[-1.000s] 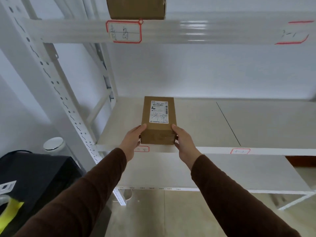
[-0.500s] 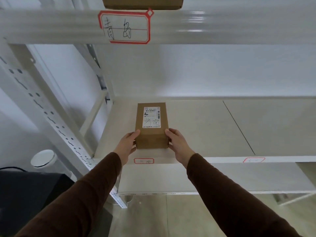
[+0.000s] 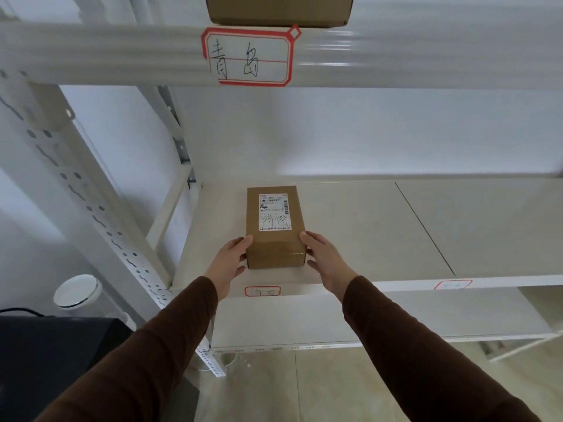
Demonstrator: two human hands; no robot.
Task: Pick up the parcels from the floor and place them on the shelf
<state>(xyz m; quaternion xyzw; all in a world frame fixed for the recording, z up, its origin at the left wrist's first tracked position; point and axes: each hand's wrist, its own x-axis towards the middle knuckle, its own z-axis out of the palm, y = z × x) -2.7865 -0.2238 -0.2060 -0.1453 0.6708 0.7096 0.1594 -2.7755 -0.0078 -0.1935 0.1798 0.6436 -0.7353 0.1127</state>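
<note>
A brown cardboard parcel (image 3: 274,243) with a white shipping label lies flat on the middle shelf board (image 3: 365,233), near its left front corner. My left hand (image 3: 231,258) presses against the parcel's near left side. My right hand (image 3: 326,257) holds its near right side. Both arms wear dark brown sleeves. Another brown parcel (image 3: 278,9) sits on the shelf above, partly cut off by the frame's top edge.
A red-bordered handwritten label (image 3: 248,57) is stuck on the upper beam, and a smaller one (image 3: 262,290) on the middle shelf's front edge. A perforated white upright (image 3: 91,208) stands left. A black case (image 3: 54,354) and white round lid (image 3: 77,290) lie lower left. A lower shelf (image 3: 304,321) sits beneath.
Both hands have carried the parcel forward and set it deeper on the middle shelf. The view has moved closer to the rack.
</note>
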